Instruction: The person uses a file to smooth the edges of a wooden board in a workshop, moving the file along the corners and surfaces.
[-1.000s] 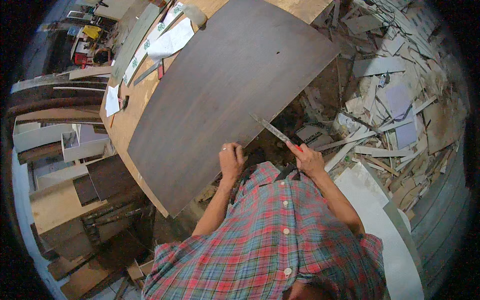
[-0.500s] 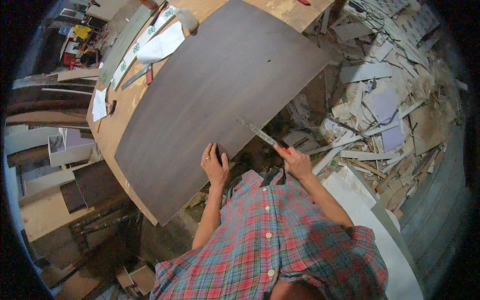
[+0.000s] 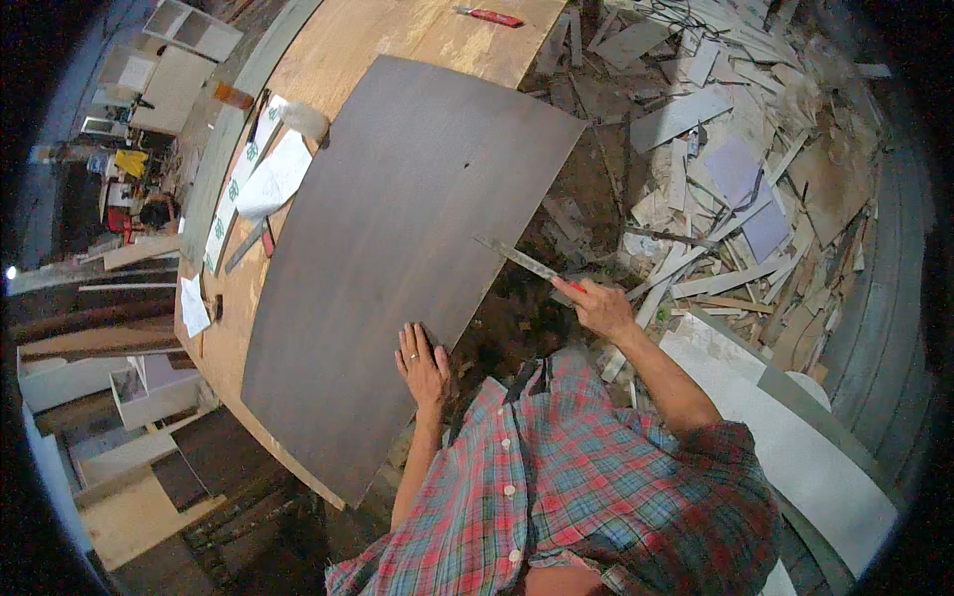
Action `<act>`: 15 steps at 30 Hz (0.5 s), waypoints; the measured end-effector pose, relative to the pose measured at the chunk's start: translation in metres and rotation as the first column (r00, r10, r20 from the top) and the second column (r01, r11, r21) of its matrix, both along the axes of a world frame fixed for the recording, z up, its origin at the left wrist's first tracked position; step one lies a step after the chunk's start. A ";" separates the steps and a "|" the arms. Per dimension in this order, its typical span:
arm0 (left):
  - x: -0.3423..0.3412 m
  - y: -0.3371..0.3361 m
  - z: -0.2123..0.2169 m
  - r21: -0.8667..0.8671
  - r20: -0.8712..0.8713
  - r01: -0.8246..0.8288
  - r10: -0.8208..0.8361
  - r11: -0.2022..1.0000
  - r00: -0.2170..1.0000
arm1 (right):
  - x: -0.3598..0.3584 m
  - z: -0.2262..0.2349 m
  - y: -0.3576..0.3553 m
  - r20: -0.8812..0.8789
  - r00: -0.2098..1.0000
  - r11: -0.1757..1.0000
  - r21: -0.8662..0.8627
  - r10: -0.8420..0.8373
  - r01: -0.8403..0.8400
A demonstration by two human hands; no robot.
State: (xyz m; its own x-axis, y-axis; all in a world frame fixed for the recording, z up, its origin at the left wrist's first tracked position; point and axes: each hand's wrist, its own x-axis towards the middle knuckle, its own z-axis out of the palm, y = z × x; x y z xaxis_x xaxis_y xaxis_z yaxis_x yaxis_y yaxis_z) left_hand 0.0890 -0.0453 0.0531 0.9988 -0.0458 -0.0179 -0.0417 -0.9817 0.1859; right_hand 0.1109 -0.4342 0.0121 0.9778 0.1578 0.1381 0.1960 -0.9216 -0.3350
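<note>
Left hand (image 3: 424,375) open, laid flat on the dark panel (image 3: 368,238) near its close edge; right hand (image 3: 604,310) closed around a red-handled file (image 3: 527,262), blade extending across that edge; panel lying on the wooden worktable (image 3: 417,38), red cutter (image 3: 494,18) beyond it

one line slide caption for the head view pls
Left hand on a dark panel, right hand holding a red-handled tool partly over it.

Your shirt (image 3: 626,477): red-and-blue plaid. Your panel (image 3: 402,219): dark brown, faintly streaked. Knife (image 3: 497,18), twelve o'clock: red. Sheet (image 3: 732,171), two o'clock: lilac.
</note>
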 end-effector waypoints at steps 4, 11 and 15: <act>0.002 -0.007 0.005 0.036 -0.048 0.029 -0.028 0.999 0.998 | 0.057 -0.023 -0.085 0.003 0.961 0.950 -0.151 -0.276 0.273; 0.010 -0.001 -0.006 -0.004 -0.085 0.013 -0.014 1.000 0.996 | 0.180 -0.005 -0.186 -0.091 0.749 0.611 0.519 -0.656 0.598; 0.098 -0.112 0.004 -0.295 -0.064 0.309 -0.341 0.904 0.938 | 0.098 -0.140 -0.238 0.068 0.760 0.570 0.705 -0.646 0.422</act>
